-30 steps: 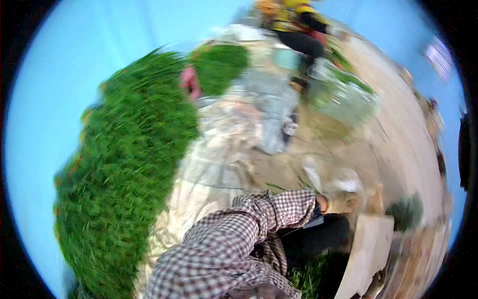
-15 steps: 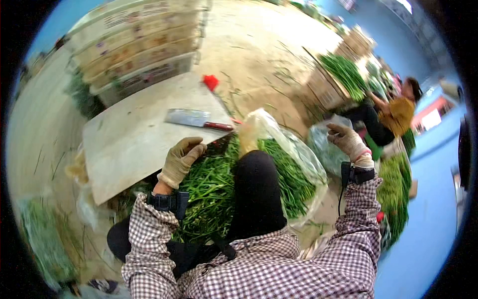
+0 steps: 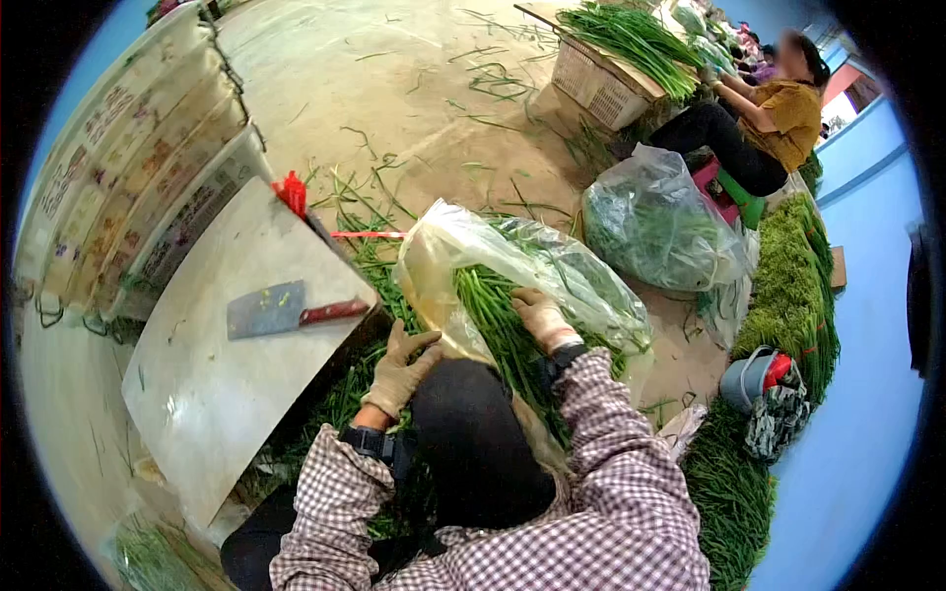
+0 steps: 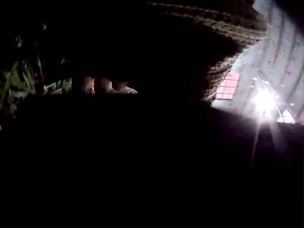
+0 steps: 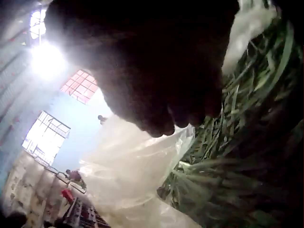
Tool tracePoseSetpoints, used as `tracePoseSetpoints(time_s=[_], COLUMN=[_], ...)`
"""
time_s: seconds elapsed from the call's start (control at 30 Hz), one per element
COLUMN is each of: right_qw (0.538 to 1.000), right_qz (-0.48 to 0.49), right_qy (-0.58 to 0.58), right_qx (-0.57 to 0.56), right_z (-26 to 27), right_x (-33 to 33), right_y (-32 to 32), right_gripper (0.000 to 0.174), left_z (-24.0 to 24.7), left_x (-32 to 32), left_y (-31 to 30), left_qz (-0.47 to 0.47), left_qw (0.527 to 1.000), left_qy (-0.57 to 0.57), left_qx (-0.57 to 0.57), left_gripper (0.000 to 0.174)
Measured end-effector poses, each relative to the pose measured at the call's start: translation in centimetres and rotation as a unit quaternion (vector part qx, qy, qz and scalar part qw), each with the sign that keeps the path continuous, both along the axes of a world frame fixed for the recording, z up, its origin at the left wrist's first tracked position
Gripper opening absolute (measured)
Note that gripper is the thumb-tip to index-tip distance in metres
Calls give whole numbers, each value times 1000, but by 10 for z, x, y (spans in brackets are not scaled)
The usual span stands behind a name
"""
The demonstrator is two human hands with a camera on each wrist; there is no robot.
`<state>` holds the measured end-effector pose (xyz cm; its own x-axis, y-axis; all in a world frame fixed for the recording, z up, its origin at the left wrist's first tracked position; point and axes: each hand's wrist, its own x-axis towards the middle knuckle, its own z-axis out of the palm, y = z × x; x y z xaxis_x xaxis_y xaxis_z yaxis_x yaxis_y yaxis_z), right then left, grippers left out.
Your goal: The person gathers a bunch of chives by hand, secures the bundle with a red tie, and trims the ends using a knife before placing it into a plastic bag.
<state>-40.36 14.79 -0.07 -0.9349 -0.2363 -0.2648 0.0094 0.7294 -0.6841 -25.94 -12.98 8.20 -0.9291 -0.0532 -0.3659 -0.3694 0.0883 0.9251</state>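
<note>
A clear plastic bag point(image 3: 443, 231) full of long, chive-like green stalks point(image 3: 483, 300) lies beyond my raised knee. My gloved right hand point(image 3: 544, 317) rests over the stalks inside the bag's mouth, and its fingertips overlap the bag's edge point(image 5: 183, 142) in the right wrist view. My gloved left hand point(image 3: 402, 372) is held beside the bag's near left edge, fingers spread and loosely bent, nothing visible in them. More loose greens point(image 3: 340, 389) lie below that hand. The left wrist view is mostly dark.
A cleaver point(image 3: 271, 310) lies on a white board point(image 3: 212, 394) at left, beside stacked crates point(image 3: 148, 148). Another filled bag point(image 3: 660, 222), a seated person point(image 3: 778, 108) and a basket of greens point(image 3: 601, 84) are at right. A bucket point(image 3: 744, 384) stands by heaped greens point(image 3: 729, 483).
The view has swung from a heap of greens to the board and bag. Since half a second ago, my right hand has moved left and down onto the bagged stalks; my left hand stays near the bag.
</note>
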Motion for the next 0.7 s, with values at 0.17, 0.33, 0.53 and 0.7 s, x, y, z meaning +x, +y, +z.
tracePoseSetpoints(time_s=[0.17, 0.33, 0.53, 0.7], right_qw=[947, 979, 934, 969], right_qz=[71, -8, -39, 73], right_qy=[-19, 167, 208, 196], right_qx=[314, 121, 286, 134], right_z=[-41, 67, 12, -21], right_x=[-97, -181, -261, -260], right_y=[-19, -23, 18, -4], right_gripper=[32, 37, 43, 42], left_z=[-56, -115, -138, -109], left_x=[-89, -162, -178, -166], left_y=[8, 25, 34, 53], left_qz=[-43, 58, 289, 276], left_qw=[990, 996, 950, 907], left_qy=[-89, -56, -30, 169], left_qx=[-97, -40, 114, -268], left_gripper=[47, 57, 50, 52])
